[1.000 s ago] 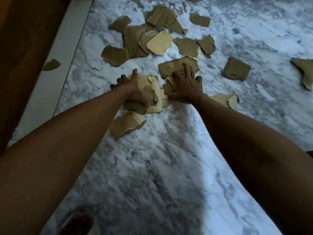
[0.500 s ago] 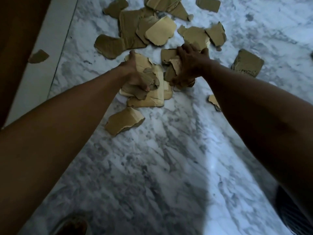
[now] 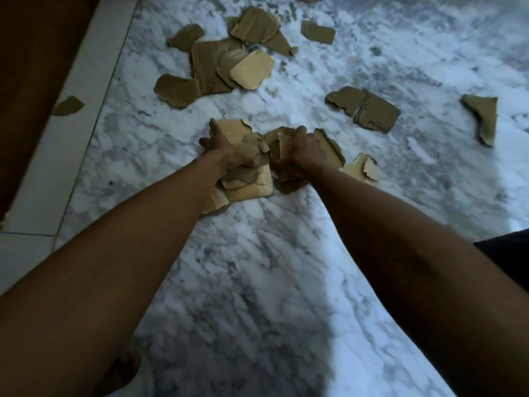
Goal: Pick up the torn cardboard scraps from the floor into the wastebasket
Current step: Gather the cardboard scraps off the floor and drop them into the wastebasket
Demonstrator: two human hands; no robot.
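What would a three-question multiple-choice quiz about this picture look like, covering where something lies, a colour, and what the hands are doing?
1. Where does the lone small scrap at far left lie?
A. on the white strip at the floor's left edge
B. in the wastebasket
C. on the person's forearm

2. What colour is the floor?
A. plain red
B. white with grey veins
C. green

3. What are the left hand and right hand doing?
A. both hang empty
B. only one holds cardboard
C. each grips a bunch of scraps

Answers: 1 A, it sits on the pale strip beside the marble; 2 B, marble veining shows all over; 3 C, fingers curl round cardboard in both.
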